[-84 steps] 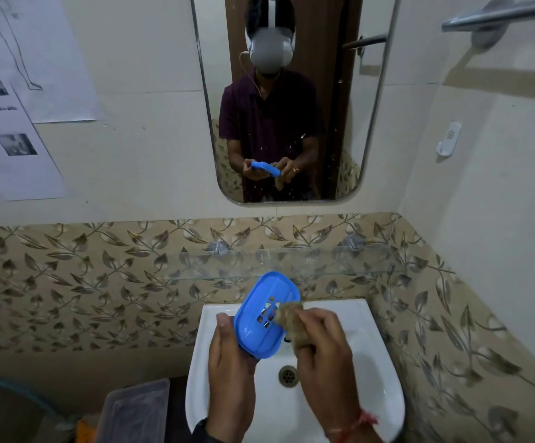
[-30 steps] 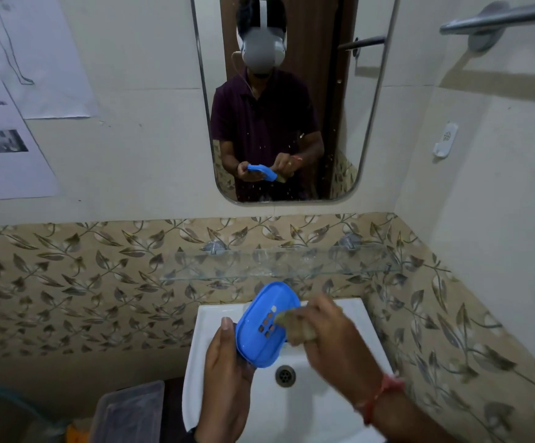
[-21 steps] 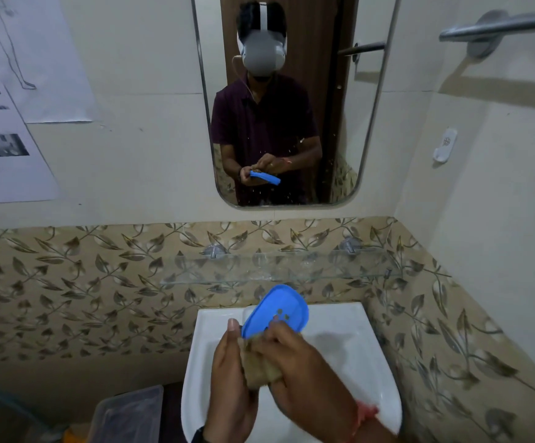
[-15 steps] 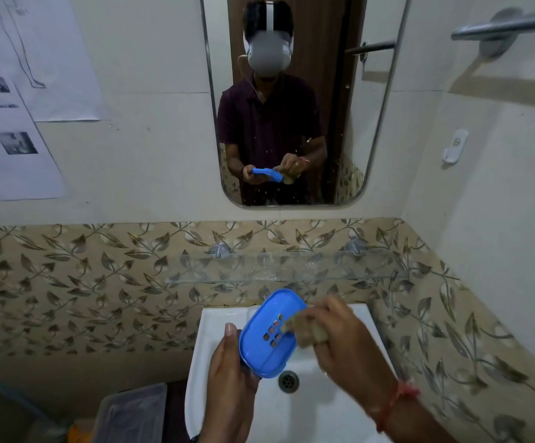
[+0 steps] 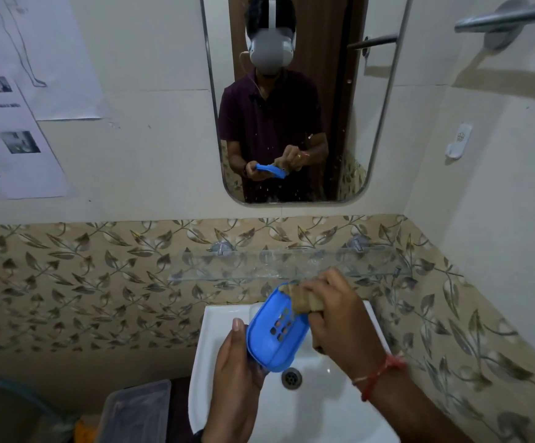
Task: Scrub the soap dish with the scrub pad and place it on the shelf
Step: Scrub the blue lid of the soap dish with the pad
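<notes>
left hand (image 5: 234,369) cupped, right hand (image 5: 339,318) clenched

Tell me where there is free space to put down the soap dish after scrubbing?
The glass shelf under the mirror looks bare along its whole length. The sink basin is also free around the drain. Both hands, left and right, crowd the space above the sink.

Count: 1 soap dish (image 5: 275,334), 1 scrub pad (image 5: 304,302), 2 hands, 1 sink (image 5: 323,407), 1 glass shelf (image 5: 291,266), 1 mirror (image 5: 371,107), 2 wall papers.
</notes>
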A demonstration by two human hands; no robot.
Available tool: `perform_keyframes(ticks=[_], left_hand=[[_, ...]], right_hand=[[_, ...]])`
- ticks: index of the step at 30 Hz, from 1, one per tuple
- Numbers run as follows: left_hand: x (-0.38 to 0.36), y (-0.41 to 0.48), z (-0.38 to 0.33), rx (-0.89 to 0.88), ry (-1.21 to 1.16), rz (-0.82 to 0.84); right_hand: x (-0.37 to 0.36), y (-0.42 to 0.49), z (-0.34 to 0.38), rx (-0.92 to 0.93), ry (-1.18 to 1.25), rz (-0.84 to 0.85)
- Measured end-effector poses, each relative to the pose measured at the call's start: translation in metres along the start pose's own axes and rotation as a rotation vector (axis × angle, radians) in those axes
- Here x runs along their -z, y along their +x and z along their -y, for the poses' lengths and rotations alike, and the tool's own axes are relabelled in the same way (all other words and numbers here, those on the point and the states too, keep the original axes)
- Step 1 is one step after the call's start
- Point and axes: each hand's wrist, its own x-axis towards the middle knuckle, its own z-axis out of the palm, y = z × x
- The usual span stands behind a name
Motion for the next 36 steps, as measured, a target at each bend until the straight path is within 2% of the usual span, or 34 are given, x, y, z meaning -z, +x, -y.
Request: perform_keyframes(ticks=[1, 4, 6, 8, 11, 12, 16, 18, 20, 21, 22, 24, 25, 28, 29, 31, 32, 33, 35, 36], left_hand=[[-0.002, -0.001, -0.001, 0.007, -0.004, 0.005], [-0.001, 0.0, -0.001, 0.016, 0.002, 0.03], [0.003, 0.001, -0.002, 0.006, 0.011, 0.02], [0.006, 0.002, -0.001, -0.005, 0.01, 0.015], [0.008, 0.003, 0.002, -0.028, 0.038, 0.011], [0.007, 0.003, 0.003, -0.024, 0.033, 0.005], [0.001, 0.003, 0.004, -0.025, -0.031, -0.021], [0.003, 0.004, 0.002, -0.042, -0.06, -0.037], [0.005, 0.004, 0.0, -0.048, -0.045, -0.049], [0.006, 0.004, 0.001, -0.048, -0.024, -0.058], [0.005, 0.004, 0.002, -0.042, -0.01, -0.068], [0.002, 0.002, 0.002, -0.048, -0.009, -0.085], [0.0, 0.001, 0.001, -0.076, -0.016, -0.087], [-0.002, 0.002, -0.001, -0.129, -0.057, -0.084], [-0.002, 0.001, -0.002, -0.128, -0.07, -0.097], [-0.001, -0.001, -0.002, -0.139, -0.056, -0.092], [-0.002, -0.003, -0.002, -0.154, -0.034, -0.089], [-0.001, -0.005, -0.002, -0.17, -0.01, -0.096], [0.0, -0.008, -0.001, -0.201, 0.031, -0.101], [-0.001, -0.008, -0.001, -0.207, 0.031, -0.096]], right_hand=[[-0.002, 0.001, 0.004, 0.031, 0.003, 0.019], [-0.023, -0.027, 0.03, 0.283, 0.055, 0.258], [-0.024, -0.04, 0.03, 0.32, 0.03, 0.332], [-0.014, -0.026, 0.015, 0.247, 0.033, 0.264], [0.001, 0.006, 0.004, 0.017, -0.037, 0.038], [-0.001, 0.011, 0.008, 0.013, -0.075, -0.003], [-0.027, -0.019, 0.044, 0.257, 0.054, 0.186], [-0.024, -0.034, 0.045, 0.29, 0.081, 0.251], [-0.017, -0.028, 0.032, 0.24, 0.151, 0.233], [-0.015, -0.019, 0.023, 0.173, 0.216, 0.159], [-0.009, -0.009, 0.018, 0.092, 0.183, 0.052], [-0.002, 0.008, 0.021, -0.01, 0.073, -0.05], [-0.006, 0.009, 0.025, 0.029, 0.043, -0.041], [-0.025, -0.019, 0.044, 0.268, 0.031, 0.134], [-0.027, -0.028, 0.047, 0.315, 0.003, 0.213], [-0.022, -0.029, 0.041, 0.334, 0.026, 0.229], [-0.016, -0.022, 0.033, 0.317, 0.096, 0.227], [-0.011, -0.012, 0.026, 0.261, 0.123, 0.138], [0.005, 0.007, 0.017, 0.037, 0.081, -0.002], [0.008, 0.012, 0.02, -0.011, 0.039, -0.035]])
